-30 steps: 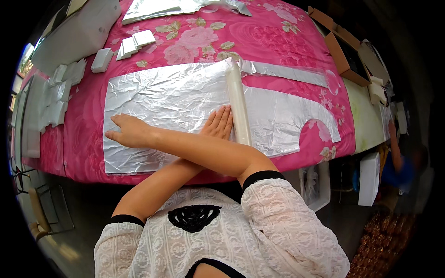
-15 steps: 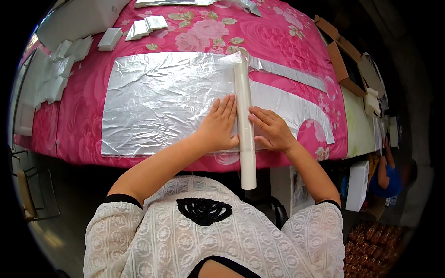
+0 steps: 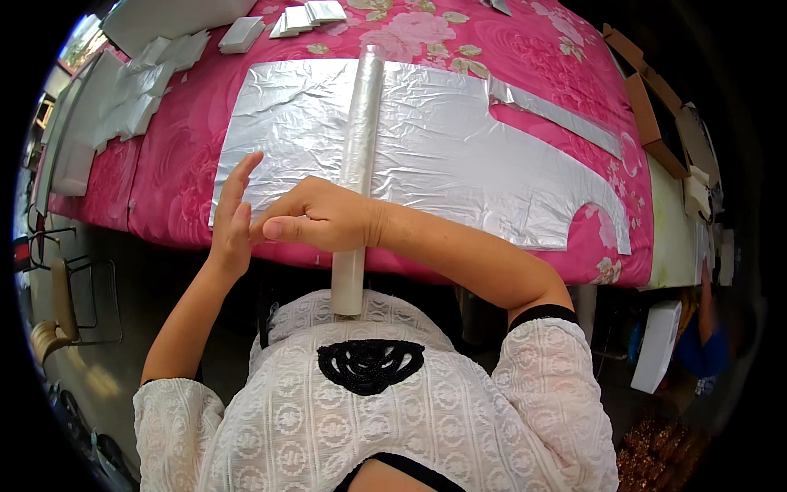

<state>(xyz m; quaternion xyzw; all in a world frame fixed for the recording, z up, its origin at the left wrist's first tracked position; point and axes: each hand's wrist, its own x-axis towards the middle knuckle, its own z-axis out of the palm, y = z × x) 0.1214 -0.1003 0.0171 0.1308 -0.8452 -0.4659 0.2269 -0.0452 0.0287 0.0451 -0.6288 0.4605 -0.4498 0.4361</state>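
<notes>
A long pale roll of clear plastic film [image 3: 361, 139] lies across a silver foil-like sheet [image 3: 459, 148], its near end jutting past the table edge toward my shirt. The sheet is crinkled, with a curved cut-out at its right end. My left hand [image 3: 232, 217] is raised by the sheet's near left corner, fingers stretched and together. My right hand [image 3: 320, 215] crosses over the roll and reaches to the left hand, thumb apart from the fingers. Its fingertips meet or nearly meet the left hand and are partly hidden there. No held object shows in either hand.
A pink flowered cloth [image 3: 525, 49] covers the table. A narrow silver strip [image 3: 566, 119] lies at right. Small white packets [image 3: 307, 16] sit at the far left, with more packets [image 3: 135, 90] beside them. Cardboard boxes [image 3: 656, 123] stand at right; a person in blue [image 3: 703, 348] is beyond.
The roll has moved left across the sheet, and more flattened silver sheet shows to its right. Both hands have left the roll's sides; the right hand now crosses over to the left hand.
</notes>
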